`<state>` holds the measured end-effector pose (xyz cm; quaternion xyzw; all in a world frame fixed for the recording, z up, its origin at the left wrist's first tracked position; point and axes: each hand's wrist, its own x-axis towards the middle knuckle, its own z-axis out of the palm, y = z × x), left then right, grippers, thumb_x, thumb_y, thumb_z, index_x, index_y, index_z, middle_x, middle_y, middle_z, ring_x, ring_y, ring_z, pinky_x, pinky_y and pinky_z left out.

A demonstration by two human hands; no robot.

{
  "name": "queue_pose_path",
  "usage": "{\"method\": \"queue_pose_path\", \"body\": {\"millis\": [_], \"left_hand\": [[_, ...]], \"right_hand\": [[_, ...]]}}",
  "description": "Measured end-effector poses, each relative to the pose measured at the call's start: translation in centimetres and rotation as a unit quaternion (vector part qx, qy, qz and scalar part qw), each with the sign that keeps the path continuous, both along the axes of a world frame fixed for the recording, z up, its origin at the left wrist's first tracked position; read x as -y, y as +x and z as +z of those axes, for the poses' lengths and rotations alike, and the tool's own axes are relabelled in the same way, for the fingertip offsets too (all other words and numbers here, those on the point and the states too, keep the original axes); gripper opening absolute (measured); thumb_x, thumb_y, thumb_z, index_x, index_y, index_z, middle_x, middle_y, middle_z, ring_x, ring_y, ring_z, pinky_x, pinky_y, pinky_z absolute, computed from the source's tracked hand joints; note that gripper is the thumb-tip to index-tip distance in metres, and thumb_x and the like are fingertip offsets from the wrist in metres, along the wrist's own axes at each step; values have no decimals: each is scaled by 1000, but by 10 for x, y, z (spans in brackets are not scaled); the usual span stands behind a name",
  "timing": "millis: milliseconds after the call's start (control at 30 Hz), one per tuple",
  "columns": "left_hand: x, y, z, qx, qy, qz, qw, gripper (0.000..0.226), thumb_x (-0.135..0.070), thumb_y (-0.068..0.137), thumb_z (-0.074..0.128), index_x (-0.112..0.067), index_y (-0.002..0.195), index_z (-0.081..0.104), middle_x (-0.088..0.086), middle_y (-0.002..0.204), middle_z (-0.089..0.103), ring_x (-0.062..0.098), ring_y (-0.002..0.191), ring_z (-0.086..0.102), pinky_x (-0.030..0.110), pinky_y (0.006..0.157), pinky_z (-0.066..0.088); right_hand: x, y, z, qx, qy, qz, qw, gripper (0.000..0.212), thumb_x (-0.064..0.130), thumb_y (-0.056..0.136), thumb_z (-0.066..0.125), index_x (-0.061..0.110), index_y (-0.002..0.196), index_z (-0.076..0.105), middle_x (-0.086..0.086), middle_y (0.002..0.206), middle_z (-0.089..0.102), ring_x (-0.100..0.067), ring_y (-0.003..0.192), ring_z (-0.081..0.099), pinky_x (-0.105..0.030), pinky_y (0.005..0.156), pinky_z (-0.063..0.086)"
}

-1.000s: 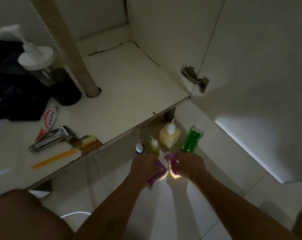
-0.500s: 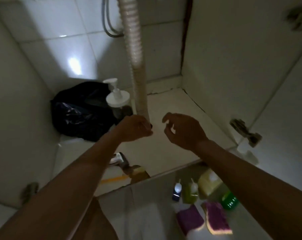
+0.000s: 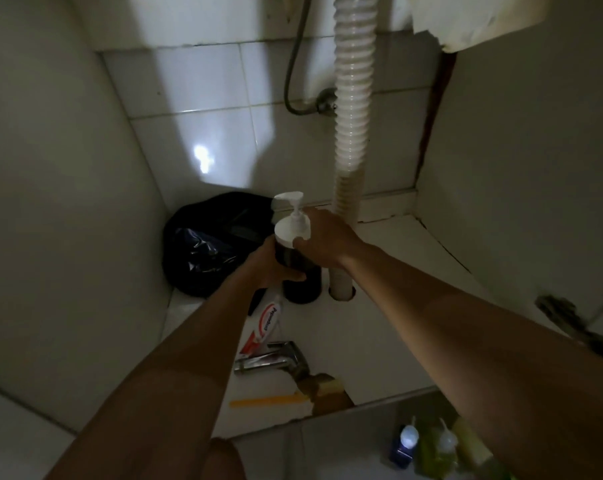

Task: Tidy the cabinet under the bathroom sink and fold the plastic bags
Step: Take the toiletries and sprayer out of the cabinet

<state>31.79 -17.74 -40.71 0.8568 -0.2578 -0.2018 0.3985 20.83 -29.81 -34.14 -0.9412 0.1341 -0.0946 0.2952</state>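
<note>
A dark pump bottle [image 3: 298,284] with a white pump top stands on the cabinet floor [image 3: 379,320] beside the ribbed drain hose [image 3: 352,140]. My left hand [image 3: 268,263] wraps its lower body from the left. From the right, my right hand [image 3: 326,242] grips it just below the white cap. A crumpled black plastic bag [image 3: 206,247] lies in the back left corner behind the bottle.
In front of the bottle lie a toothpaste tube [image 3: 267,323], a chrome tap [image 3: 272,358], a sponge [image 3: 324,386] and an orange toothbrush [image 3: 268,400]. Several small bottles [image 3: 428,445] stand on the floor tiles below the cabinet edge. A door hinge [image 3: 570,320] sits at right.
Both hands left the purple sponges on the floor, rose into the cabinet and closed around the pump bottle. The view tilted up toward the back wall.
</note>
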Motion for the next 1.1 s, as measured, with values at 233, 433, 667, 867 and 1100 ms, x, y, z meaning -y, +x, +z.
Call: {"method": "queue_pose_path", "body": {"millis": [233, 433, 667, 867, 1100], "left_hand": [[1, -7, -29, -21, -82, 6, 996, 112, -6, 67, 88, -10, 145, 9, 0, 132, 46, 24, 129, 46, 42, 106, 44], [-2, -20, -37, 19, -151, 27, 988, 100, 1, 64, 89, -6, 141, 27, -3, 130, 47, 14, 120, 49, 28, 94, 45], [-9, -47, -24, 48, -199, 8, 979, 91, -23, 48, 92, -30, 124, 42, -15, 117, 57, 9, 110, 58, 28, 90, 50], [12, -96, 21, 84, -139, -93, 982, 104, -34, 53, 97, -26, 139, 39, -14, 124, 58, 4, 112, 56, 15, 84, 47], [77, -196, 26, 69, -59, -281, 955, 104, -57, 49, 93, -37, 140, 45, -20, 128, 61, -2, 117, 57, 29, 101, 49]], "right_hand": [[-4, -1, -27, 76, 26, -25, 996, 71, 31, 86, 69, 28, 146, 32, -7, 134, 48, -26, 115, 54, -38, 86, 49], [-11, -16, -42, 110, 21, -7, 994, 79, 34, 76, 76, 34, 139, 28, -3, 132, 45, -25, 104, 55, -45, 79, 55], [-3, -53, -39, 173, 126, 3, 977, 70, 31, 75, 81, 39, 130, 38, 12, 120, 54, -13, 103, 57, -31, 74, 55], [32, -124, -21, 262, 50, -25, 963, 80, 47, 75, 81, 31, 142, 41, 12, 135, 50, -6, 117, 52, -27, 93, 50], [86, -245, -30, 189, -58, -91, 976, 76, 63, 76, 61, 18, 136, 47, -1, 125, 53, -14, 107, 54, -23, 85, 43]]}}
